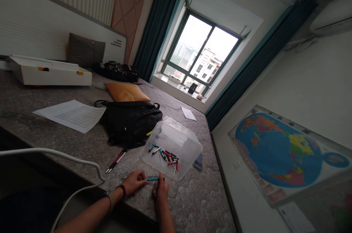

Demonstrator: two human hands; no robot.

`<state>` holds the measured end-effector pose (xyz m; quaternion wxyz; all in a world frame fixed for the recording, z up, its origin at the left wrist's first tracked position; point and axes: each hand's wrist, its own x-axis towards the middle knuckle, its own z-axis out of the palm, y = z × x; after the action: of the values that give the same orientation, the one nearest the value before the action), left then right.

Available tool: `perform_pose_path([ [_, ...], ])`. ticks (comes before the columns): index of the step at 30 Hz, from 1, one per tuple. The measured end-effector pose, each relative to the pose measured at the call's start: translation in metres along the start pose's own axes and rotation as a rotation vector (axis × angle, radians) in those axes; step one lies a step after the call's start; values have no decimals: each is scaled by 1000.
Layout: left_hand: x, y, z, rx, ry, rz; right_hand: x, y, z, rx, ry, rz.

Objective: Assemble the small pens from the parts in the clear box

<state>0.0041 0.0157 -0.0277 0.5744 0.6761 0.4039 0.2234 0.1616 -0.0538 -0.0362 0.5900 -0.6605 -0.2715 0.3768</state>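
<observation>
Between my two hands, just in front of the clear plastic box, a slim blue pen (152, 179) lies level above the mattress. My left hand (134, 182) is closed on its left end with the fingertips. At the other end, my right hand (161, 189) pinches the pen near its dark tip. The clear box (183, 136) is tipped towards me, and several blue, red, black and white pen parts (166, 155) lie in it. Left of the box, a few red and black pens (117, 160) rest side by side on the mattress.
A black backpack (132, 121) lies behind the pens, with a printed sheet (75, 115) and an orange-brown envelope (126, 92) near it. The mattress (203, 196) ends at a wall on the right. A white cable (68, 155) crosses at left. A white box (55, 75) stands farther back.
</observation>
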Motion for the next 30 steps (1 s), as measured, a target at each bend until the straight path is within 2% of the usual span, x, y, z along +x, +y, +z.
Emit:
perform_pose_path([
  [6,-4,2,3,-28,-8,-17,-2,-5,-1,11,-56,75],
  [13,-3,4,-1,-74,-47,-4,-2,-4,-1,50,-69,72],
  [26,-1,3,1,-76,-50,-69,-4,-7,4,54,-38,68],
  [30,0,-1,2,-50,-41,-14,-5,-10,4,63,-26,65],
])
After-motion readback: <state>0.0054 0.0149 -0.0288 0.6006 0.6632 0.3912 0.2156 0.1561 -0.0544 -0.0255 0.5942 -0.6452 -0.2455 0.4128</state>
